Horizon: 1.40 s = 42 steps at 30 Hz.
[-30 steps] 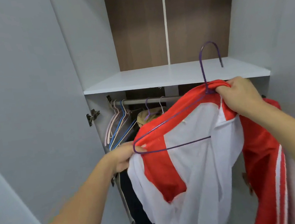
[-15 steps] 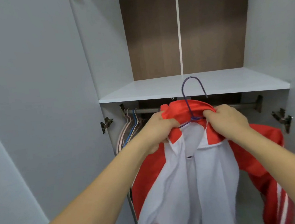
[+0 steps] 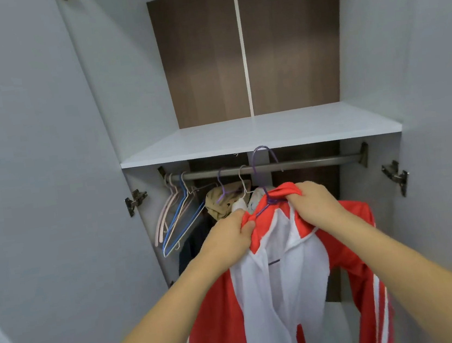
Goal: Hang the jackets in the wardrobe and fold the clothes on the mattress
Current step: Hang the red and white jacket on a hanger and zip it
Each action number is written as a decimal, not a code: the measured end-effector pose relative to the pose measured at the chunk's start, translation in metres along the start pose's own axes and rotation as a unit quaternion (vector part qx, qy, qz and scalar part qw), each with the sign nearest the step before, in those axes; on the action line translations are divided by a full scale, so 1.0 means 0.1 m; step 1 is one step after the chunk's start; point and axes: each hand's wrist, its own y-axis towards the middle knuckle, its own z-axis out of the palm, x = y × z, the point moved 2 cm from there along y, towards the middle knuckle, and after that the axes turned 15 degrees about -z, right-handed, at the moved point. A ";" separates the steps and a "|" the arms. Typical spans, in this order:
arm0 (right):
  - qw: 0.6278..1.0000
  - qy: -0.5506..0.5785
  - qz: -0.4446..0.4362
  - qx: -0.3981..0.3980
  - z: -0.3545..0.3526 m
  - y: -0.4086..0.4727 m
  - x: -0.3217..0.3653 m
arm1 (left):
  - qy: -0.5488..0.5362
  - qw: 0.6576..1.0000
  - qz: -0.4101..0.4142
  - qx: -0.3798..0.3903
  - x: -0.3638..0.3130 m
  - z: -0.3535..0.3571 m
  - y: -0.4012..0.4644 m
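Nearest the camera, two bare forearms reach up and forward into the open wardrobe (image 3: pixel 130 97). Between them hangs a red and white jacket (image 3: pixel 284 286), its white inside facing the camera and a red sleeve with white stripes trailing down on the right. At the jacket's top, the left hand (image 3: pixel 227 239) has its fingers curled tight around the red fabric at the left of the collar, and the right hand (image 3: pixel 312 203) clutches the bunched collar on the other side. A purple hanger (image 3: pixel 267 192) sits inside the jacket, its neck rising between the hands and its hook arching over the rail (image 3: pixel 317 162). Behind the hands, a tan garment (image 3: pixel 220 203) and something white hang on hangers of their own. Further left on the rail, several bare hangers (image 3: pixel 176 217) in pink, blue and white cluster together. Above the rail runs a white shelf (image 3: pixel 271 131), with a brown back panel (image 3: pixel 205 59) beyond it.
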 end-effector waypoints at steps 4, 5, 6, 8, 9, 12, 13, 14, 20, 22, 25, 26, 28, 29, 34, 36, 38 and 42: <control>0.991 -0.129 0.020 0.037 0.22 0.07 -0.25 | -0.003 0.998 -0.063 -0.005 -0.03 0.27 0.22; 0.988 -0.142 0.039 0.053 0.28 0.12 -0.31 | 0.007 0.998 -0.069 -0.001 -0.05 0.32 0.29; 0.985 -0.143 0.064 0.071 0.34 0.17 -0.36 | 0.018 0.997 -0.077 0.009 -0.06 0.38 0.37; 0.981 -0.121 0.111 0.106 0.49 0.29 -0.48 | 0.010 0.994 -0.105 0.027 -0.05 0.48 0.58; 0.978 -0.114 0.127 0.118 0.55 0.36 -0.54 | -0.005 0.992 -0.124 0.034 -0.03 0.55 0.70; 0.976 -0.101 0.157 0.116 0.70 0.58 -0.70 | -0.064 0.981 -0.177 0.045 0.01 0.70 1.10; 0.977 -0.089 0.162 0.108 0.72 0.67 -0.76 | -0.078 0.978 -0.188 0.048 0.00 0.72 1.23; 0.978 -0.076 0.167 0.099 0.74 0.76 -0.82 | -0.085 0.976 -0.191 0.054 -0.01 0.75 1.37; 0.980 -0.014 0.197 0.033 0.83 1.33 -1.10 | -0.086 0.980 -0.177 0.041 -0.10 0.81 2.17; 0.981 -0.012 0.194 0.022 0.90 1.49 -1.21 | -0.090 0.978 -0.186 0.034 -0.09 0.88 2.41; 0.984 -0.011 0.175 0.010 1.10 1.63 -1.41 | -0.082 0.979 -0.184 0.020 -0.03 1.07 2.67; 0.985 -0.009 0.169 0.009 1.19 1.65 -1.49 | -0.079 0.980 -0.184 0.013 0.00 1.14 2.72; 0.987 -0.004 0.160 0.002 1.36 1.65 -1.66 | -0.070 0.981 -0.183 -0.002 0.06 1.32 2.80; 0.988 -0.004 0.153 -0.001 1.46 1.65 -1.75 | -0.066 0.982 -0.177 -0.011 0.10 1.41 2.83; 0.995 0.015 0.082 -0.047 1.92 1.59 -2.18 | 0.031 0.989 -0.095 -0.113 0.27 1.82 3.01; 0.998 0.012 0.037 -0.053 2.11 1.55 -2.32 | 0.069 0.986 -0.040 -0.147 0.30 2.00 3.01; 0.997 0.011 0.008 -0.070 2.25 1.51 -2.51 | 0.108 0.979 0.008 -0.174 0.31 2.18 3.01; 0.987 0.028 -0.030 -0.155 2.41 1.43 -2.93 | 0.184 0.937 0.068 -0.289 0.32 2.43 3.09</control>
